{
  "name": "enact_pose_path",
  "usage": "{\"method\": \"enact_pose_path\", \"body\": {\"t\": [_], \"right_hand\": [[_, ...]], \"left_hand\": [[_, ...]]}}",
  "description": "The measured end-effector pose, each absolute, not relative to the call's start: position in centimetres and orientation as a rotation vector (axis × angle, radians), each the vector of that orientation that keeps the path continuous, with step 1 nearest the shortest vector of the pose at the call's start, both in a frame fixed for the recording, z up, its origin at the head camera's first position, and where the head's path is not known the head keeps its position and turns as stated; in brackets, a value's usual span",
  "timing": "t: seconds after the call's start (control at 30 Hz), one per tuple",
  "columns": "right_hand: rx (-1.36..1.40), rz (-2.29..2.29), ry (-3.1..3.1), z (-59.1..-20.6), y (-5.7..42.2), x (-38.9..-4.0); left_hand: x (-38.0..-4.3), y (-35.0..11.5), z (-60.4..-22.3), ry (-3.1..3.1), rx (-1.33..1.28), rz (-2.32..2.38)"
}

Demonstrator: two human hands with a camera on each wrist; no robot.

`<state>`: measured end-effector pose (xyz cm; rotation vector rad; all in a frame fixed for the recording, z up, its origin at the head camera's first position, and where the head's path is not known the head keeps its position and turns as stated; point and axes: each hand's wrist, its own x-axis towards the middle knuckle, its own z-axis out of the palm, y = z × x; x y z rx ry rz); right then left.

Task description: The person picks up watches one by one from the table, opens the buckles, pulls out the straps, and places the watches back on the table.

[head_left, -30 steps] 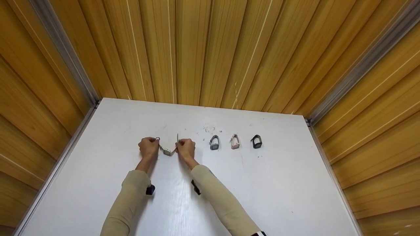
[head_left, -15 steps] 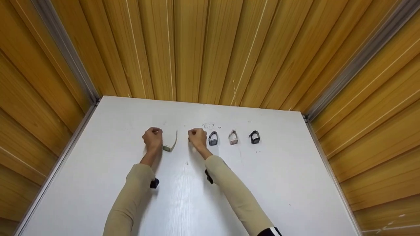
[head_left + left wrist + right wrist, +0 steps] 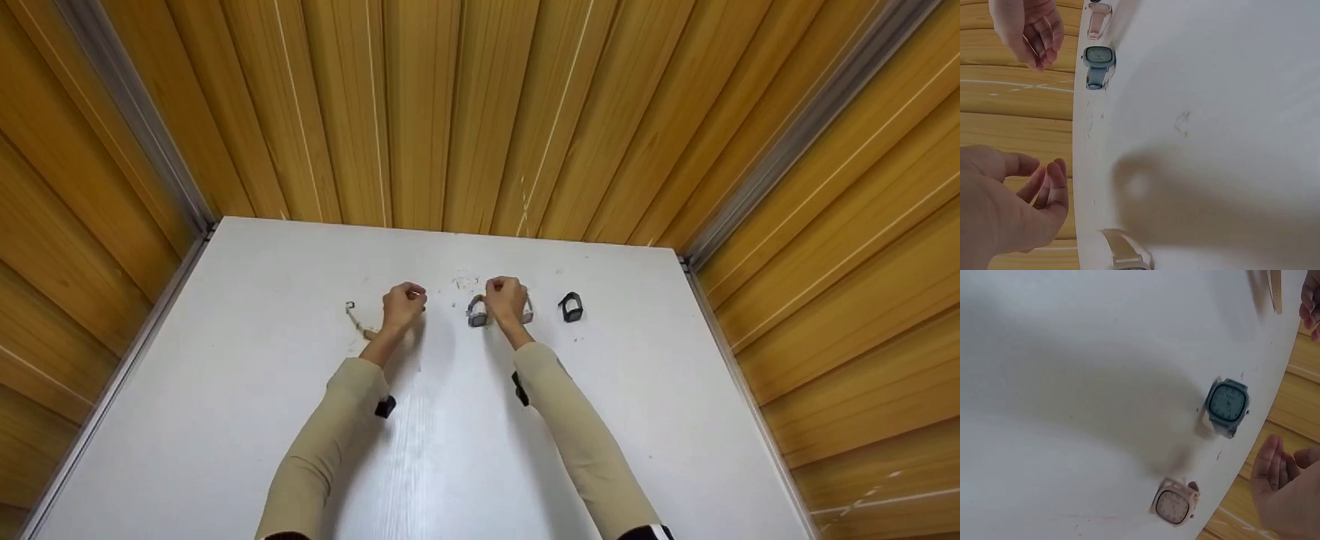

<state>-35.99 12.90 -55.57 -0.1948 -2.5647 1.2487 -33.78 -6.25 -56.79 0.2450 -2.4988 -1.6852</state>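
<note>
Both hands are raised over the white bench. The left hand has a loosely curled, empty grip, with a gap between thumb and fingers. The right hand likewise holds nothing, thumb and fingertips slightly apart; the head view is too coarse to show either gap clearly.

On the bench, the unfastened cream wristwatch is partly hidden by the left wrist; the left wrist view cuts off its case at the bottom, and the right shows only strap. The right hand covers most of the pink wristwatch in the head view. The blue-grey wristwatch is beside it, its small lettering unreadable. Farthest right is the black wristwatch, its dial markings indistinct.
</note>
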Motion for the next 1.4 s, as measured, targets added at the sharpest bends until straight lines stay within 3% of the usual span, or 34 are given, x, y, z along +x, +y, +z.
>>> {"method": "enact_pose_path", "body": {"t": [0.53,1.1,1.4], "right_hand": [[-0.185,1.268,-2.726,-59.8,15.4,-35.5],[-0.393,1.928,-2.57,-59.6,14.4,-35.0],[-0.08,2.02,-2.606,-58.5,15.5,-33.2]], "left_hand": [[-34.1,-0.6,-59.2,-2.701,0.242,-1.838],[-34.1,0.3,-59.3,-2.604,0.343,-1.901],[-32.4,-1.0,-58.9,-2.538,0.044,-1.879]]}}
